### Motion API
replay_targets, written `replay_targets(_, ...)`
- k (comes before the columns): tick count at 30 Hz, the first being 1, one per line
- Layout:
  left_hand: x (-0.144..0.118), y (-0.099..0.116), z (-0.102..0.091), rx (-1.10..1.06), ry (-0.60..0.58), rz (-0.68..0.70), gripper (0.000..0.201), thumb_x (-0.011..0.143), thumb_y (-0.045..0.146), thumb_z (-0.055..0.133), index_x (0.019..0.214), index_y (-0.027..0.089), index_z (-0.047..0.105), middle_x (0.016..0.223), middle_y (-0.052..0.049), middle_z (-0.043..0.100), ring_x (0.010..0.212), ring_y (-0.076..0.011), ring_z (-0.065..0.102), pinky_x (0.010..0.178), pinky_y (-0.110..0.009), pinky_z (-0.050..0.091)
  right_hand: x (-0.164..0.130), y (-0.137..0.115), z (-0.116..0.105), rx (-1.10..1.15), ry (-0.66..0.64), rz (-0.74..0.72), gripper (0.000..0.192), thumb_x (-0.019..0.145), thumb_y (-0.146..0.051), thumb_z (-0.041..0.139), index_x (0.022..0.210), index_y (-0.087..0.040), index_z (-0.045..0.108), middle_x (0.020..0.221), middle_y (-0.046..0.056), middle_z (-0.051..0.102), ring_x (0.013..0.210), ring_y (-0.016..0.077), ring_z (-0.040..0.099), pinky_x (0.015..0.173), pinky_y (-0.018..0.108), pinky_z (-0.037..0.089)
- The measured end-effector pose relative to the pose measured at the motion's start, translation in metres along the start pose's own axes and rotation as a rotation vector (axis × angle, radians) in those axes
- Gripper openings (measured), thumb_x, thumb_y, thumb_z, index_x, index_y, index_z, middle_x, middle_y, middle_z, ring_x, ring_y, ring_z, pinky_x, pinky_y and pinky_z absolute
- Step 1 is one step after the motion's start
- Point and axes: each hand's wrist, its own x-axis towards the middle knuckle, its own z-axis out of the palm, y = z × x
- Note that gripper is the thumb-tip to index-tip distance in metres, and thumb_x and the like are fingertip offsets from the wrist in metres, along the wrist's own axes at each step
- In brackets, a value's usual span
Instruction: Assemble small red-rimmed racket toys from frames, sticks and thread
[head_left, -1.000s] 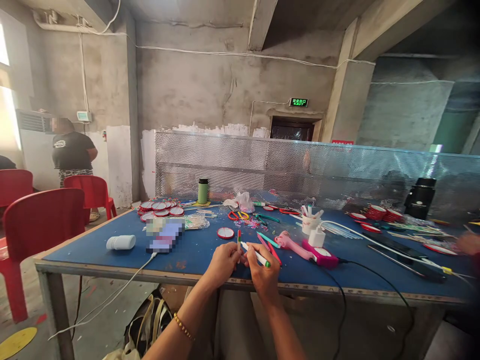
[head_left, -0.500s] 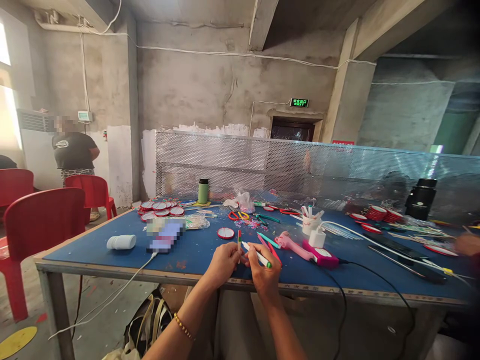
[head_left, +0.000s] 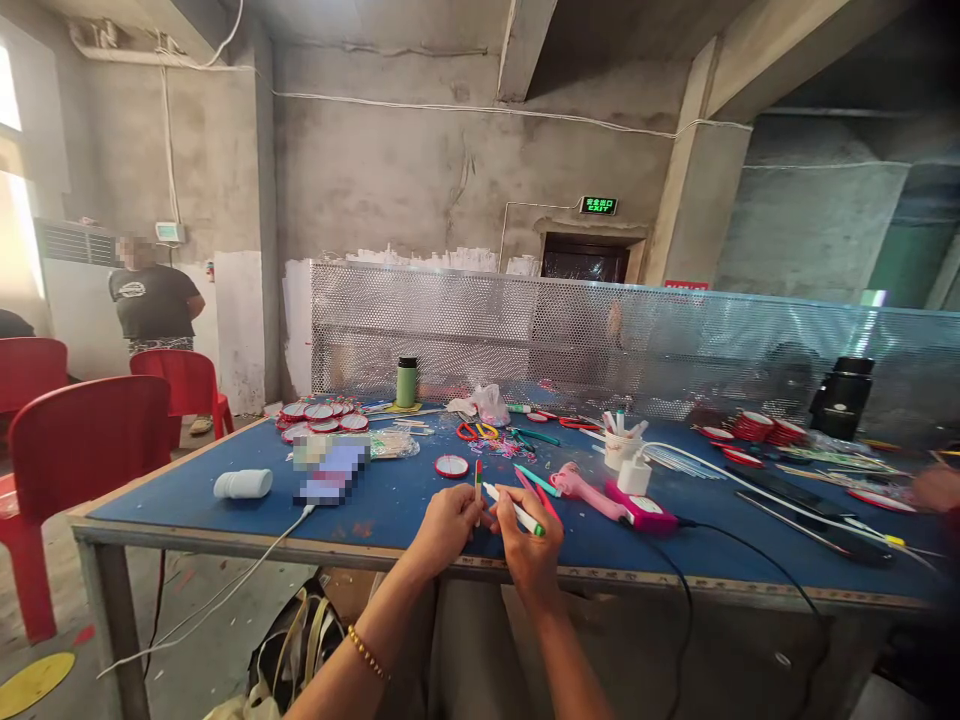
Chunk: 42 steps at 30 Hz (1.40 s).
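left hand (head_left: pixel 448 522): short red-tipped stick (head_left: pixel 478 484) is being pinched upright | right hand (head_left: pixel 531 545): white green-tipped stick (head_left: pixel 514 509) is being gripped | both are being held above blue table (head_left: pixel 225 510) edge

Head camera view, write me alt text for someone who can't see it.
A person's left hand pinches a short upright stick while the right hand holds a white pen, over a cluttered blue worktable in a concrete workshop.
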Motion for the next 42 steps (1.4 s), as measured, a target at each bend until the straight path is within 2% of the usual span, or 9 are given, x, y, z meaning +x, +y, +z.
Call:
replay_targets(5,-0.0013,0.0031,-0.0009,0.046,0.013,0.018,0.028,0.086,0.035,0.044,0.064,0.019,0.051,0.056,0.002,0.058,0.048,-0.0105,0.049,0.052,-0.021,0.035,-0.0003,-0.0017,-0.0009,0.004,-0.06,-0.012,0.02,0.094,-0.031,0.055,0.086,-0.02,0.069,0.065,0.0,0.066,0.051,0.0138,0.06,0.054,0.025,0.051)
replay_targets(13,-0.0011,0.0005,-0.0004,0.086,0.019,0.022,0.037,0.09,0.043,0.043,0.062,0.019,0.049,0.05,0.004,0.049,0.047,-0.0108,0.045,0.052,-0.022,0.032,0.002,0.0016,0.0007,-0.018,-0.089,-0.023,0.019,0.094,-0.03,0.055,0.086,-0.02,0.069,0.063,-0.001,0.065,0.051,0.0142,0.06,0.054,0.025,0.051)
replay_targets(23,-0.0016,0.0015,-0.0008,0.115,0.022,0.009,0.038,0.09,0.042,0.044,0.063,0.018,0.054,0.05,0.003,0.049,0.05,-0.0115,0.045,0.053,-0.023,0.03,0.0009,0.0029,-0.0001,-0.037,-0.092,-0.01,0.019,0.093,-0.031,0.055,0.086,-0.02,0.069,0.065,0.0,0.066,0.053,0.0153,0.061,0.055,0.026,0.052)
replay_targets(42,-0.0012,0.0034,-0.0018,0.101,0.014,0.023,0.035,0.089,0.04,0.044,0.063,0.019,0.053,0.05,0.004,0.05,0.048,-0.0115,0.046,0.053,-0.023,0.032,0.0013,-0.0014,0.0,-0.036,-0.088,-0.01,0.022,0.095,-0.034,0.053,0.086,-0.02,0.068,0.066,0.001,0.067,0.054,0.0154,0.062,0.055,0.026,0.052)
